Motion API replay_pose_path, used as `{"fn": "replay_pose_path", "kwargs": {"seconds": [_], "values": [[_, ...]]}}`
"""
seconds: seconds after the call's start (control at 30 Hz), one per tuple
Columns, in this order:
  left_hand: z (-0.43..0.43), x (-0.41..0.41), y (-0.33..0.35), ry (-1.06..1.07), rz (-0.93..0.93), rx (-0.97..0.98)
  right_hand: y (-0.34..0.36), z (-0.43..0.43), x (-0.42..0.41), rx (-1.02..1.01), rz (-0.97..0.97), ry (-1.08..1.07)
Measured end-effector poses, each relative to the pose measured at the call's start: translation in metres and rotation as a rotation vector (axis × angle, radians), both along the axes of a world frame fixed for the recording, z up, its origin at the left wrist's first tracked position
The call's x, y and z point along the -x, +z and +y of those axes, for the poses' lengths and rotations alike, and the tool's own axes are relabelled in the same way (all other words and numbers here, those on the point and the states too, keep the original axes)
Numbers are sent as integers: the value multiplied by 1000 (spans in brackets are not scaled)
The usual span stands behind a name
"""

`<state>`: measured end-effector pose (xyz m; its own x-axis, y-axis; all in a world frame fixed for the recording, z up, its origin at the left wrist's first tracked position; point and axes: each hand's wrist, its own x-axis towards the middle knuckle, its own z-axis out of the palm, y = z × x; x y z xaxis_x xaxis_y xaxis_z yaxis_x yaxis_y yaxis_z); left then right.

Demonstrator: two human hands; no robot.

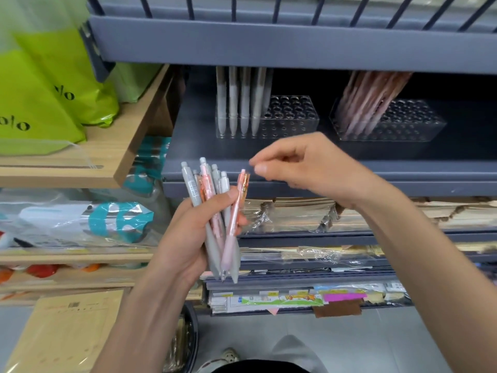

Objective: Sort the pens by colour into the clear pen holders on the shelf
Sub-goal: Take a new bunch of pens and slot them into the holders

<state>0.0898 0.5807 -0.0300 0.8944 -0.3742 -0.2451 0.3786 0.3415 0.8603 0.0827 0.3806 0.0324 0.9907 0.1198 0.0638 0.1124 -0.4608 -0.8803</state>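
Pens (212,246), grey and pink, sit bunched tip-down in the left hand (183,238), whose fingers curl round them below the shelf (269,154). Grey pens (232,103) stand in the left holder (290,119). The right hand (312,165) hovers over the bundle with thumb and forefinger nearly pinched on nothing, and pink pens (371,103) lean in the right holder (403,122).

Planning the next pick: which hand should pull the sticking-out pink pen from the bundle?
Right. The right hand holds nothing and hovers beside the pink pen top; the left hand grips the bundle.
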Motion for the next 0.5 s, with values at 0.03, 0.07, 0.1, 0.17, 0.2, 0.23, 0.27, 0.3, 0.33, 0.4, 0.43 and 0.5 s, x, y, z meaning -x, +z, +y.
{"fn": "replay_pose_path", "kwargs": {"seconds": [0.03,0.07,0.1,0.17,0.2,0.23,0.27,0.3,0.33,0.4,0.43,0.5], "values": [[-5,1,1,-10,-4,1,-3,-1,3,-9,17,34],[-9,2,2,-19,-7,4,-5,-3,4,-20,32,52],[-14,2,2,-29,-12,8,-7,-5,5,-31,41,55],[-22,4,4,-49,-24,9,-11,-12,7,-68,54,39],[-27,5,4,-57,-31,6,-12,-17,8,-94,66,28],[-32,5,4,-65,-35,3,-13,-22,10,-125,83,21],[-36,6,4,-69,-33,4,-14,-28,12,-169,97,17],[-42,6,4,-72,-26,7,-14,-34,15,-227,104,11],[-47,7,4,-78,-18,13,-13,-41,17,-290,97,-6],[-58,9,4,-101,-24,35,-11,-58,22,-431,60,-83],[-64,10,4,-114,-32,40,-10,-67,24,-503,33,-134],[-77,13,3,-135,-40,32,-9,-83,29,-606,-32,-219]]}}
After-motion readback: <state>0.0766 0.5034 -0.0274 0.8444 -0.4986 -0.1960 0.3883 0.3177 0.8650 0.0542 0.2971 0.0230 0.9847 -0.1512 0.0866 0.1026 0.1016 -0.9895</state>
